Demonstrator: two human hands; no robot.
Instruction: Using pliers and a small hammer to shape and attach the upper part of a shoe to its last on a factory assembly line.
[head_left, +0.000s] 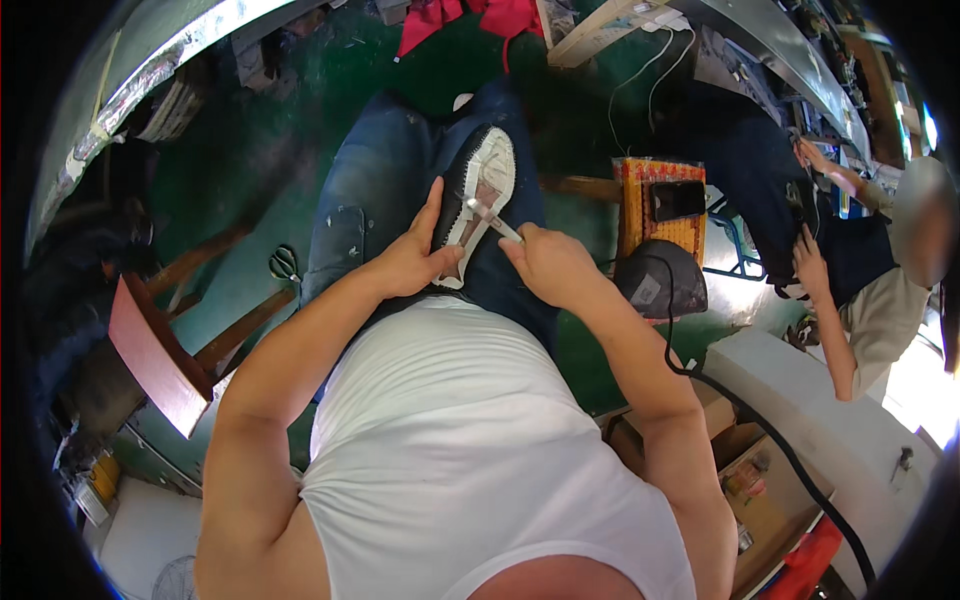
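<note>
A dark shoe upper [497, 152] lies bottom up across my thighs, its pale underside showing and a toothed, pleated edge folded in around it. My left hand [412, 252] holds its left side near the heel, with the fingers along the side and the thumb over the heel end. My right hand [550, 262] grips the near end of a short, pale-handled tool [500, 224] with a metallic end. That end is over the middle of the underside; whether it touches cannot be made out. The tool's exact kind is unclear.
Scissors [284, 263] lie on the green floor beside a wooden stool [160, 345] at left. On the right, a phone [678, 200] rests on an orange beaded seat [640, 215]. A black cable [745, 402] runs past my right arm. Another person [870, 310] sits at far right.
</note>
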